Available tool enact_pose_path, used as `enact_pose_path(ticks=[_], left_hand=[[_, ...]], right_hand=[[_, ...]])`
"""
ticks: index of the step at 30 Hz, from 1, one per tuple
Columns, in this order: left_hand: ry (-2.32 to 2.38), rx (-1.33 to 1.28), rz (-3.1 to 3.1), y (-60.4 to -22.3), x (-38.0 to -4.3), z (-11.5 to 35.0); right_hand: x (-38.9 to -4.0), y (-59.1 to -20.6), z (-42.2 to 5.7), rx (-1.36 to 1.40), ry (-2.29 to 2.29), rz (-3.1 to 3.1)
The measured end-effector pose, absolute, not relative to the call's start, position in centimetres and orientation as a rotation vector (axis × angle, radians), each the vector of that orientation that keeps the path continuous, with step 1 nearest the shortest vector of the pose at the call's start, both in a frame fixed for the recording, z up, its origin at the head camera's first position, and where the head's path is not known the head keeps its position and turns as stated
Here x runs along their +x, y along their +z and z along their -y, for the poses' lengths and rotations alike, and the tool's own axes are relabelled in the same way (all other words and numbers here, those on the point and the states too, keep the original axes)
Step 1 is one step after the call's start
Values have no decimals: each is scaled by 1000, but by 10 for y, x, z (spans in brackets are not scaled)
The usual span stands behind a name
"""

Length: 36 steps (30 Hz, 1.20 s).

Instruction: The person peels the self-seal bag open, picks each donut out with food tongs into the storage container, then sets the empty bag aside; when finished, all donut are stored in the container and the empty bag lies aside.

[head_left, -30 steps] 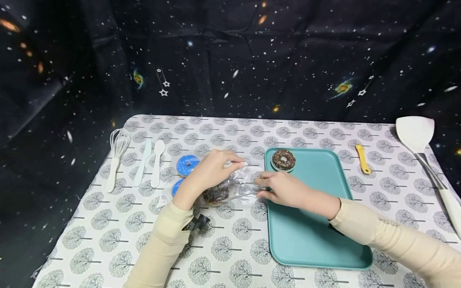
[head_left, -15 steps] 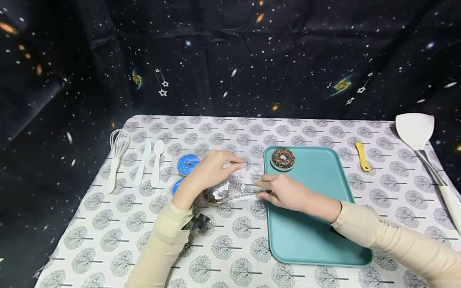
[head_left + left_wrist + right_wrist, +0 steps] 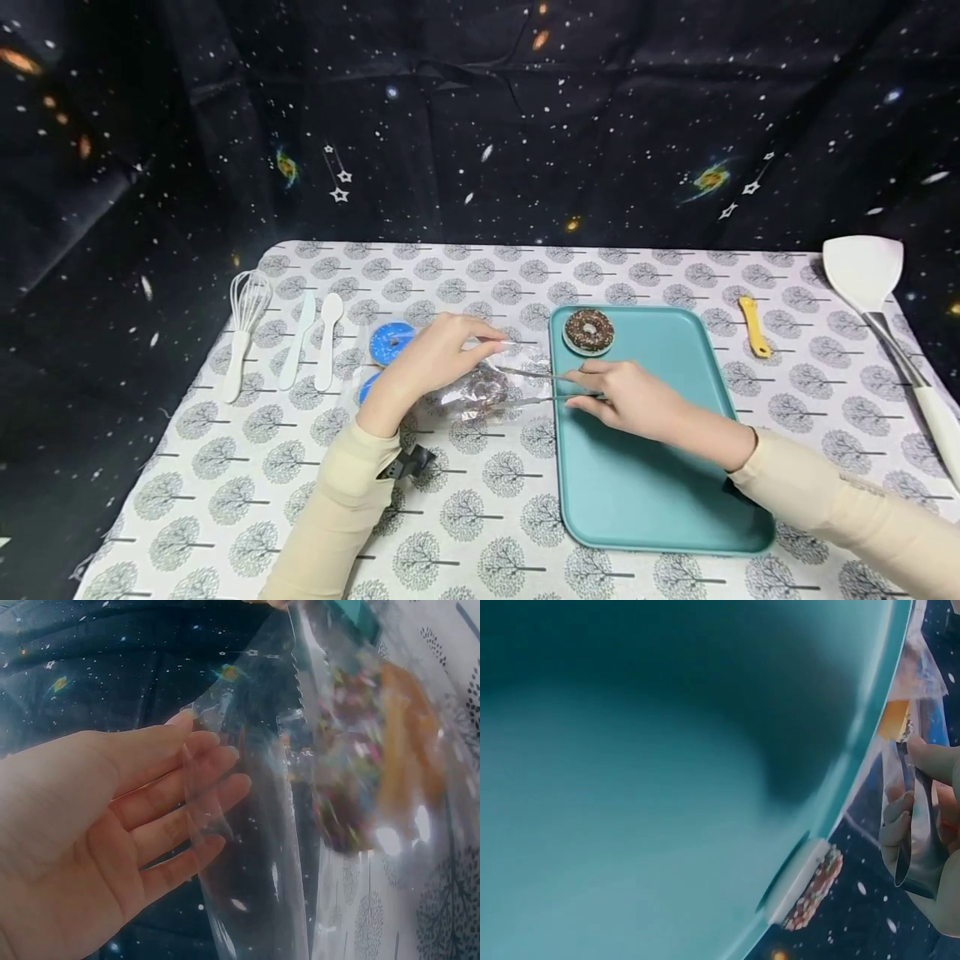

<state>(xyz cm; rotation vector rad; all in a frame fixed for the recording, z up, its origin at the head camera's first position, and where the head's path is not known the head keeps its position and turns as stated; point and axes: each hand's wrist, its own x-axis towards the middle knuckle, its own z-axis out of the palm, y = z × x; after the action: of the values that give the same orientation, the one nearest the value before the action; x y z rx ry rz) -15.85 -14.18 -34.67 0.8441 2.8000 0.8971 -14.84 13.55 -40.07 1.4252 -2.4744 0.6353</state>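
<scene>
My left hand [image 3: 431, 358] pinches the edge of a clear plastic bag [image 3: 255, 855] between thumb and forefinger, its other fingers spread along the film. In my right hand [image 3: 637, 404] are metal tongs [image 3: 924, 851], whose tips reach into the bag. Between the tongs' tips is a chocolate donut [image 3: 482, 390] with sprinkles, seen through the plastic near the bag's mouth and tilted on edge in the left wrist view [image 3: 352, 757]. Two blue donuts [image 3: 391, 342] lie at the bag's left end, partly behind my left wrist. Another sprinkled chocolate donut [image 3: 588, 331] sits in the tray's far left corner.
A teal tray [image 3: 637, 500] lies under my right hand. To the left are a white whisk [image 3: 243, 333], a pale knife [image 3: 298, 340] and a white spoon [image 3: 328, 340]. A yellow utensil [image 3: 754, 327] and a large white spatula [image 3: 866, 275] lie to the right.
The right hand and tongs have moved right over the tray's edge, drawing the chocolate donut rightward inside the bag. My left hand stays at the bag's edge.
</scene>
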Motion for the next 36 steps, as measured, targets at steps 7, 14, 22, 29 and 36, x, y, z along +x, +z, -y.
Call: enact_pose_path(ticks=[7,14,22,29,36], left_hand=[[901,830,-2809,-348,-159,142],[900,855,-2819,-348,-159,143],[901,883,-2833,-347,-160,143],[914,883,-2833,-346,-159,144],[937,867,-2822,-344,-159,144]], right_hand=[[-142,-401,-169,1311,593,2479],[-131,-394,-206,1164,533,2493],[-128,-387,-247,986,495,2483],[-128,-385,-275,868,476,2506],[-129,-390,-296,703,434,2532]])
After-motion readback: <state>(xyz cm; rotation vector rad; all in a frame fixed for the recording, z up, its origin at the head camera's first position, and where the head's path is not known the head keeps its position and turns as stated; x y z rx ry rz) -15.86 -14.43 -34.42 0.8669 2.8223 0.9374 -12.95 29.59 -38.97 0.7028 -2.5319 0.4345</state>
